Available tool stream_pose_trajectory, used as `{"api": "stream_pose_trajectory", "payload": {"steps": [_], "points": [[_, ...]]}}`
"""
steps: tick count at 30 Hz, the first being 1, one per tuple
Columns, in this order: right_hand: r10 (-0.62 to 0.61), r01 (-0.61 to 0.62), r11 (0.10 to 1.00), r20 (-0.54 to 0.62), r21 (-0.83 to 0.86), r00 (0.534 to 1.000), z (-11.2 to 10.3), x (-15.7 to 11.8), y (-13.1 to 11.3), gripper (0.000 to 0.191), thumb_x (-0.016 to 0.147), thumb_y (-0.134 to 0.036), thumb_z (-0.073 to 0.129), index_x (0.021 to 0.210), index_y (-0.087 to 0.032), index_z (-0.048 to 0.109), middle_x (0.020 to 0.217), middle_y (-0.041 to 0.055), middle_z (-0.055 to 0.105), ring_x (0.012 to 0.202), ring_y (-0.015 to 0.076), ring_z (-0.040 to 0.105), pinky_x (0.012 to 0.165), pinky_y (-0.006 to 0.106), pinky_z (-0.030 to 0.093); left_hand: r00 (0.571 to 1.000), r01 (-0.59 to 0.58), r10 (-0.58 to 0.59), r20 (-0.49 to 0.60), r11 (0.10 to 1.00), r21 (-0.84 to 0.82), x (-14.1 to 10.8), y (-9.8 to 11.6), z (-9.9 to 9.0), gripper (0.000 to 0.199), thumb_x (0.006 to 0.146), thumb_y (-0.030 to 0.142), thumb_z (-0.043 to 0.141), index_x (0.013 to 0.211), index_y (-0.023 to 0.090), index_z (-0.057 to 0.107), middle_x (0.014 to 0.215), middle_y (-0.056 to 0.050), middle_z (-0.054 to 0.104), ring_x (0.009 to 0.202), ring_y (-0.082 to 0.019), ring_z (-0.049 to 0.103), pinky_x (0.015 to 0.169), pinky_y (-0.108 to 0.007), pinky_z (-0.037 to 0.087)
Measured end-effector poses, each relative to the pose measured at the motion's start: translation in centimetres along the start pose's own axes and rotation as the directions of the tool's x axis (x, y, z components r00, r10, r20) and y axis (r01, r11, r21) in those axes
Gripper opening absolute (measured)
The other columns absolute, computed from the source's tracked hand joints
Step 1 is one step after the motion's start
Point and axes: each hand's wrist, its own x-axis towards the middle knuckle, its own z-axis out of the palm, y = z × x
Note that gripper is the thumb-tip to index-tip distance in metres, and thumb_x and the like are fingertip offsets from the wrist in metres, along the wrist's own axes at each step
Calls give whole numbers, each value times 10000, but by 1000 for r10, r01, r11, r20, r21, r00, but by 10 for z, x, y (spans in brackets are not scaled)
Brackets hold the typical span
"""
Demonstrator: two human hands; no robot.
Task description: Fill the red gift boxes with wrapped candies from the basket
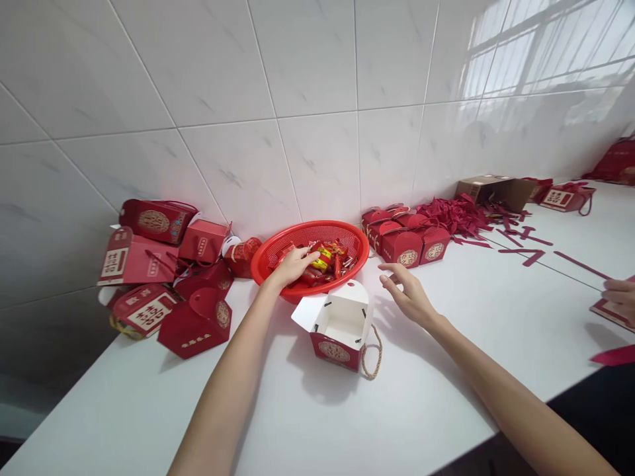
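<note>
Red cardboard boxes (196,324) in a jumbled heap at the left end of the white desk (282,430), near the tiled wall (223,165). Next, a red plastic basket (366,250) with perforated sides, holding wrapped sweets (338,266). Left hand (294,266) reaching over the basket's near-left rim, fingers at a yellow-and-red packet (324,259); cannot tell whether gripping or only touching. Just in front of the basket, upright on the desk, an open box (336,352) with raised flaps, white interior and a rope handle (381,350) looped down on its right. Behind and to the right, a cluster of closed boxes (404,248). Right hand (409,294) above the desk, right of the open box, fingers loosely spread from the thumb. Farther right, piled dark-red ribbons (454,217) beside a brown carton (518,195), loose strips (533,256) nearer, and at the edge another person's hand (620,295).
</note>
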Motion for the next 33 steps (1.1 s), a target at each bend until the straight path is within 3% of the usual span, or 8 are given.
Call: {"api": "stream_pose_trajectory", "payload": {"steps": [3,9,12,15,19,22,27,33], "points": [[-19,18,1000,-14,-14,1000,-1,1,2,371,987,-528,461,1100,-206,609,1012,101,683,736,201,668,706,353,554,998,-22,23,-61,1000,17,1,-2,-1,290,906,456,574,870,177,643,911,-84,762,801,-260,750,736,-369,606],[-139,136,989,-54,-55,989,-3,7,-4,272,994,-427,480,1109,-220,615,1026,95,691,737,201,660,712,356,555,961,-85,123,-248,984,159,2,-5,-4,281,850,242,608,1104,201,719,1243,-88,727,1227,-277,624,1117,-411,421],[-205,201,977,-54,-72,977,-1,34,-11,218,983,-368,495,1069,-222,633,1061,94,683,792,208,661,760,360,549,957,-96,148,-251,974,206,2,-6,-4,347,770,171,662,1106,191,744,1294,-96,703,1265,-270,604,1136,-381,409],[-151,149,984,-17,-102,988,13,75,-19,189,951,-294,509,1047,-206,645,1032,93,674,803,216,657,760,359,539,961,-96,150,-233,969,230,2,-7,-3,354,738,123,664,1070,183,769,1321,-105,688,1281,-266,601,1125,-360,429],[-16,56,980,205,-191,979,51,127,-27,171,887,-171,568,1039,-170,645,1108,126,674,974,242,650,913,380,490,964,-88,144,-224,966,245,-1,-10,-4,380,750,56,613,1064,193,777,1305,-93,705,1283,-251,607,1127,-357,433],[-3,61,983,320,-171,948,82,152,-29,201,754,-139,723,940,-172,653,1005,108,703,988,267,646,874,354,487,964,-83,141,-224,965,249,-4,-12,-5,445,740,-12,571,1080,190,775,1280,-88,721,1266,-233,622,1127,-347,437],[34,2,996,425,-84,905,112,165,-23,192,681,-246,810,772,-196,649,778,39,683,732,211,619,665,294,453,961,-102,153,-230,970,219,-3,-13,-6,511,747,-57,535,1115,212,764,1269,-67,729,1245,-206,634,1130,-346,444],[53,-117,988,488,102,871,113,166,-14,340,613,-361,826,554,-204,531,540,-52,515,568,131,494,570,264,383,956,-109,130,-262,990,93,7,-15,-5,515,769,-52,561,1182,205,730,1333,-87,686,1280,-225,612,1139,-357,437]]}}
